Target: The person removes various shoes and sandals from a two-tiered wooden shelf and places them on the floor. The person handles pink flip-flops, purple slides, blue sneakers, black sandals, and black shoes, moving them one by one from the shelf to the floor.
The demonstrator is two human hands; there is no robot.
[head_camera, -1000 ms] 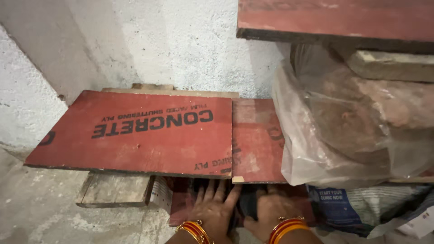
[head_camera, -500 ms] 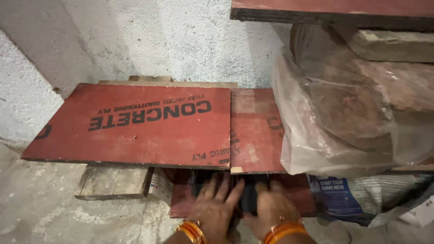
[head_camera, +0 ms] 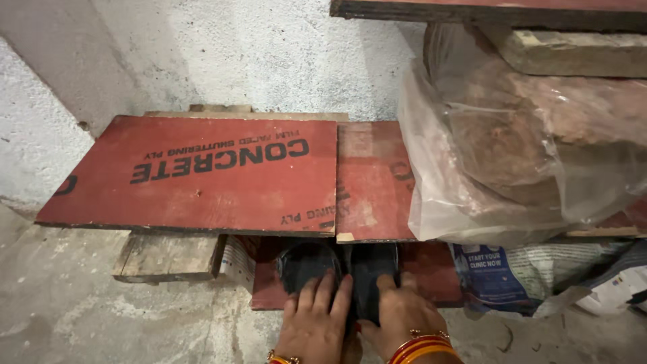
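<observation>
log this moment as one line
left hand: on black shoes | right hand: on shoes | shoes: on low red board, under red plywood shelf | beside: plastic bag

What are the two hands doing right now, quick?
Left hand: open, fingers spread flat on the left black shoe.
Right hand: fingers resting over the right black shoe; a real grip cannot be told.

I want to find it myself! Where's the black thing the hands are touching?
Look at the big red board lying flat by the white wall. Under its front edge sits another red board on the floor. On it lie two dark rounded things, under both hands' fingers, the only black things there.
</observation>
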